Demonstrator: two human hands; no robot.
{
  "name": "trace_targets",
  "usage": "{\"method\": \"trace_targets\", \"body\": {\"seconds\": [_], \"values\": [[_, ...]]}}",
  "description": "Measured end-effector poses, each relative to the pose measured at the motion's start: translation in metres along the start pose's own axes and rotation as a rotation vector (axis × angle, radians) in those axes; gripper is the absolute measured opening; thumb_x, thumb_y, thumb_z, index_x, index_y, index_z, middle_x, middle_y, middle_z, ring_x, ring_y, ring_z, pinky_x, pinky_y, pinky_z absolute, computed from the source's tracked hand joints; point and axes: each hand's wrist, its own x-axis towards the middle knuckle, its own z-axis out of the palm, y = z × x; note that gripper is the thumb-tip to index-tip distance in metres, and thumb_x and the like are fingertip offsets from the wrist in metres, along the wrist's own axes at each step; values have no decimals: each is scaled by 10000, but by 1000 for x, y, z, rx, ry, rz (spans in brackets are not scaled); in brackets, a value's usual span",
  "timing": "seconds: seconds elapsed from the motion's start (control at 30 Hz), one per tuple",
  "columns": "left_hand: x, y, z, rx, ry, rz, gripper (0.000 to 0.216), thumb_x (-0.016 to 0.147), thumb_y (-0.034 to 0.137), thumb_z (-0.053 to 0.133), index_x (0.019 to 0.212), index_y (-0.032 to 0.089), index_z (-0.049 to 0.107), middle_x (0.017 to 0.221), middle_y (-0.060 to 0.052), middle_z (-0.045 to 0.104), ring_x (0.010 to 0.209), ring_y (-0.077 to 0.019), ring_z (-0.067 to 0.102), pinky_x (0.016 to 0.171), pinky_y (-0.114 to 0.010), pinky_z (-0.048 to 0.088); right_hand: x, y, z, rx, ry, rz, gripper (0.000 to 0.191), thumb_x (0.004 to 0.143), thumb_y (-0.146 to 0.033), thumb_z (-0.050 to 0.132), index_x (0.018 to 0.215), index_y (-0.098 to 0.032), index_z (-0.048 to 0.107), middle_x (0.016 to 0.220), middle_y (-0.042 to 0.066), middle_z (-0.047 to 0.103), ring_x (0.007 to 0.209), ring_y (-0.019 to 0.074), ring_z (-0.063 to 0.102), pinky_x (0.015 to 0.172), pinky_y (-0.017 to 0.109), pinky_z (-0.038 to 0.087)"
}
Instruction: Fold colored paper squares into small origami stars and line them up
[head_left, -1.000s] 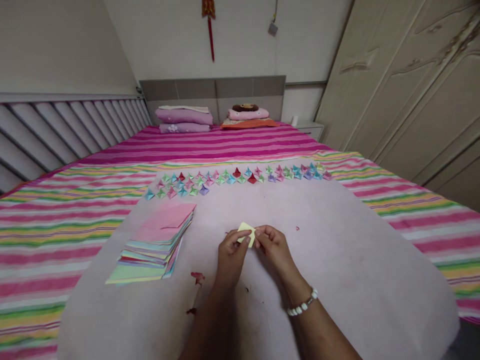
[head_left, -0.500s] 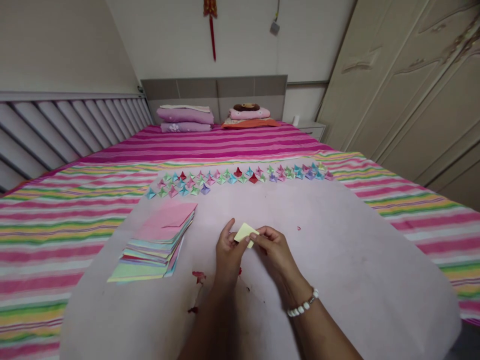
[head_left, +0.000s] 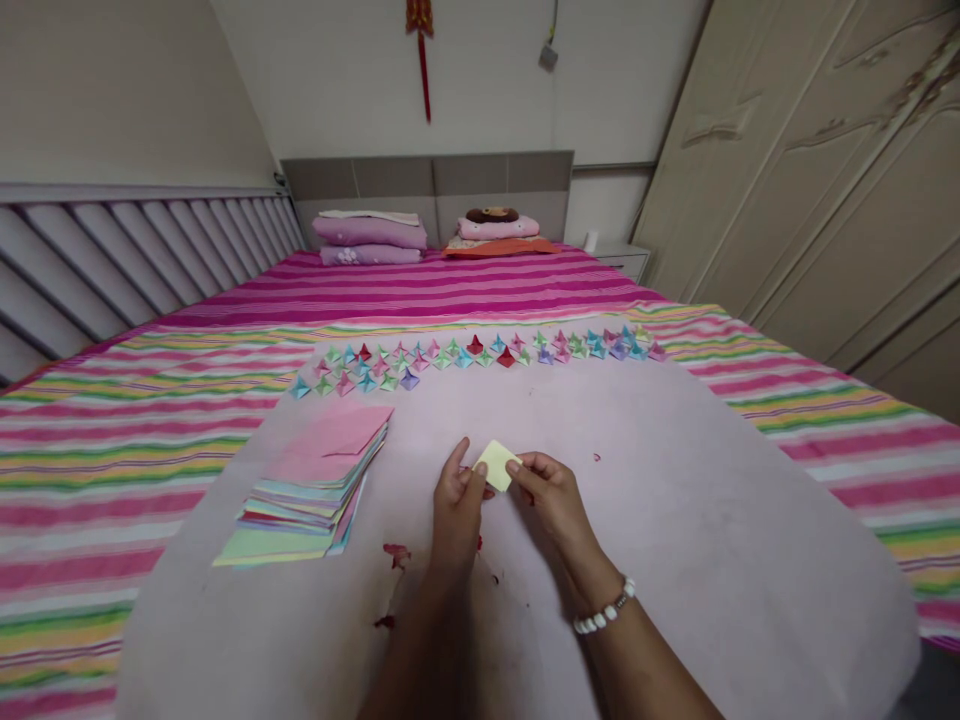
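Observation:
A small folded yellow paper square (head_left: 498, 465) is held over the table between both hands, turned so one corner points away from me. My left hand (head_left: 457, 500) pinches its left corner between thumb and fingers, with the index finger raised. On the opposite corner my right hand (head_left: 549, 490) has its thumb on top and fingers underneath; a white bead bracelet circles that wrist. To the left lies a stack of coloured paper sheets (head_left: 315, 490), pink on top and green at the bottom. Small folded paper shapes (head_left: 475, 346) in several colours stand in rows along the far edge.
The pale round tabletop (head_left: 675, 560) stands against a bed with a striped sheet (head_left: 810, 390). Red marks or scraps (head_left: 396, 553) show beside my left forearm. Folded bedding (head_left: 371, 235) lies by the headboard, a railing (head_left: 150, 250) on the left, a wardrobe (head_left: 825, 200) on the right.
My left thumb has moved from the paper's lower middle to its left corner. More of the yellow square's face shows now, and it sits slightly further right.

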Motion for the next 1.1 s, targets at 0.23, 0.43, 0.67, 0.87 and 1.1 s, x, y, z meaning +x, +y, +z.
{"method": "trace_targets", "body": {"seconds": [0.23, 0.43, 0.67, 0.87, 1.1], "values": [[3, -8, -1, -9, -67, -122, 271, 663, 403, 720, 690, 137, 678, 654, -23, 661, 623, -111, 568, 614, -220, 414, 2, 5, -2, 45, 8, 4, 205, 572, -340, 764, 585, -168, 653, 462, -45, 512, 432, 78, 344, 438, 232, 255], [3, -13, 1, -58, -142, -132, 300, 651, 390, 735, 833, 152, 723, 773, -48, 700, 727, -142, 607, 670, -243, 440, 1, 3, 0, 78, 62, -18, 225, 532, -303, 794, 546, -176, 609, 443, -50, 525, 425, 81, 383, 449, 231, 295], [1, -3, 2, -369, -155, -261, 280, 639, 348, 756, 708, 115, 618, 615, 5, 576, 531, -56, 476, 528, -173, 365, 1, 6, -3, 110, -101, -32, 241, 679, -414, 723, 756, -187, 711, 693, 27, 677, 659, 161, 574, 615, 278, 425], [-5, 10, -3, -751, -496, -640, 111, 713, 132, 644, 701, 110, 536, 584, 48, 428, 446, -14, 338, 442, -131, 271, 0, 7, -3, 274, -265, 139, 271, 673, -316, 733, 913, -190, 718, 816, 43, 694, 734, 171, 595, 664, 278, 441], [-9, 16, -5, -722, -584, -753, 110, 720, 157, 599, 676, 122, 505, 573, 46, 415, 411, -11, 310, 424, -131, 245, -4, 3, -5, 292, -283, 164, 171, 631, -251, 786, 673, -167, 643, 608, -15, 628, 526, 94, 530, 509, 204, 379]]}}
